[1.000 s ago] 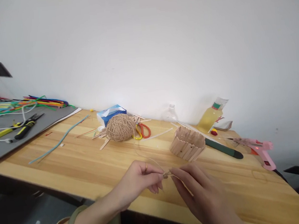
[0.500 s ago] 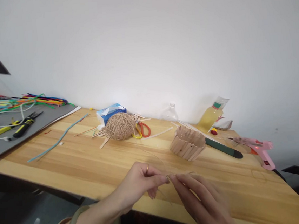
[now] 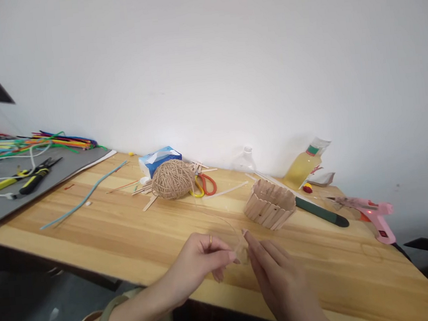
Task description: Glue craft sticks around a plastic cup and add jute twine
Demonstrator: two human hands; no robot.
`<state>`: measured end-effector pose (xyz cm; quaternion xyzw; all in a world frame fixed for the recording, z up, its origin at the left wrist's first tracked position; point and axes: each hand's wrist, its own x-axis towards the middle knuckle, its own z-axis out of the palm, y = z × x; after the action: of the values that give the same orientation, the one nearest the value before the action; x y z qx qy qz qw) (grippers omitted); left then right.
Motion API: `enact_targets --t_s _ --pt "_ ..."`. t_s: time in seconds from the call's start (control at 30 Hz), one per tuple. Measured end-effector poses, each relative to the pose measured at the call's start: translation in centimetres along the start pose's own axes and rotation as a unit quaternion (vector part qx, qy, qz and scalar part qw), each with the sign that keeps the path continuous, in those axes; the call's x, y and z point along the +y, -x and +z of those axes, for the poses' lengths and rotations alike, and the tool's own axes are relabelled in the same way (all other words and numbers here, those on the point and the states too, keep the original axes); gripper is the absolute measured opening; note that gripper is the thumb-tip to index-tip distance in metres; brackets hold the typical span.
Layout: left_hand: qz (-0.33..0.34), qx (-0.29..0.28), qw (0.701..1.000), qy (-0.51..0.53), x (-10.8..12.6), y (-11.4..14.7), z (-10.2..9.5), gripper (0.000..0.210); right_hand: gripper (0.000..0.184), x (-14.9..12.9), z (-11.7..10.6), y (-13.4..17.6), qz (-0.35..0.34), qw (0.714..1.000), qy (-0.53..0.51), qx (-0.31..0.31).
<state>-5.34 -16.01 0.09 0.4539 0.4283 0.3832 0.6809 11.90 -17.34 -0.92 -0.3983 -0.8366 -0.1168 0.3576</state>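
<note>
Twine strand: head view, my only feed. It leaves the twine ball, curves over the wooden table and reaches the space between both hands; its last stretch is blurred.
Left hand: thumb and forefinger nearly closed, tips together; I read a light pinch on the strand there.
Right hand: fingers extended side by side, tips near the left fingertips. Thumb hidden from me, so I cannot tell whether it grips anything.
Stick box: upright on the table, just beyond the right hand, touched by neither.
Scissors: orange and yellow handles beside the ball.
Glue gun: far right, small red light showing, well apart from the hands.
Step in hand: my judgement, fine fingertip handling of the strand; whether looping or twisting, the blur hides.
Next move calls for: in my estimate, a steady left pinch, a sure hold by the right fingertips, and slack enough that the ball is not tugged.
</note>
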Motion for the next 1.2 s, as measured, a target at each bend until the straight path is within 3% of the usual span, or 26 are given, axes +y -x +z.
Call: enact_targets --t_s 0.1,0.33,0.4,0.47,0.5,0.53,0.57,0.67,0.73,0.77,0.83,0.9,0.97,1.1,1.2 --pt "-0.006 -0.011 1.0 -0.016 0.1 0.2 -0.1 0.021 0.027 0.1 -0.2 -0.1 -0.016 1.0 0.008 0.004" --pt "0.017 -0.042 0.998 -0.043 0.5 0.5 -0.3 0.021 0.02 -0.4 -0.8 -1.0 -0.008 0.994 -0.102 -0.042" --pt "0.02 -0.045 0.998 -0.041 0.5 0.6 -0.4 0.022 0.016 -0.5 -0.9 -1.0 0.032 0.985 -0.159 -0.06" --pt "0.028 -0.042 0.998 -0.034 0.5 0.6 -0.6 0.024 0.012 -0.3 -1.0 -1.0 0.126 0.955 -0.259 -0.074" --pt "0.032 -0.037 0.998 -0.032 0.5 0.6 -0.8 0.026 0.012 0.0 -1.1 -1.1 0.187 0.921 -0.334 -0.068" --pt "0.035 -0.032 0.998 -0.03 0.5 0.6 -1.0 0.028 0.013 0.4 -1.3 -1.2 0.25 0.871 -0.421 -0.05" --pt "0.036 -0.024 0.999 -0.028 0.5 0.5 -1.2 0.031 0.015 0.9 -1.5 -1.3 0.306 0.801 -0.514 -0.022" --pt "0.034 -0.004 0.999 -0.031 0.4 0.5 -1.9 0.036 0.014 2.7 -2.3 -1.9 0.405 0.525 -0.742 0.1" --pt "0.034 0.006 0.999 -0.037 0.3 0.5 -2.3 0.036 0.021 3.7 -2.8 -2.2 0.424 0.373 -0.808 0.166" --pt "0.037 0.009 0.998 -0.041 0.2 0.6 -2.4 0.035 0.024 4.1 -3.0 -2.3 0.424 0.321 -0.825 0.188" --pt "0.041 0.009 0.998 -0.052 0.1 0.7 -2.6 0.034 0.029 4.6 -3.2 -2.4 0.416 0.262 -0.843 0.219" --pt "0.047 0.004 0.997 -0.066 0.1 0.9 -2.7 0.032 0.031 5.1 -3.4 -2.5 0.404 0.241 -0.849 0.241" --pt "0.058 0.01 0.995 -0.079 0.0 1.0 -3.0 0.031 0.031 5.8 -3.8 -2.7 0.389 0.243 -0.849 0.263" --pt "0.074 0.044 0.989 -0.118 -0.2 1.1 -4.0 0.031 0.031 7.8 -4.6 -3.0 0.349 0.288 -0.845 0.284" --pt "0.09 0.054 0.981 -0.161 -0.4 1.1 -4.5 0.032 0.032 8.7 -4.9 -3.0 0.337 0.302 -0.846 0.282"
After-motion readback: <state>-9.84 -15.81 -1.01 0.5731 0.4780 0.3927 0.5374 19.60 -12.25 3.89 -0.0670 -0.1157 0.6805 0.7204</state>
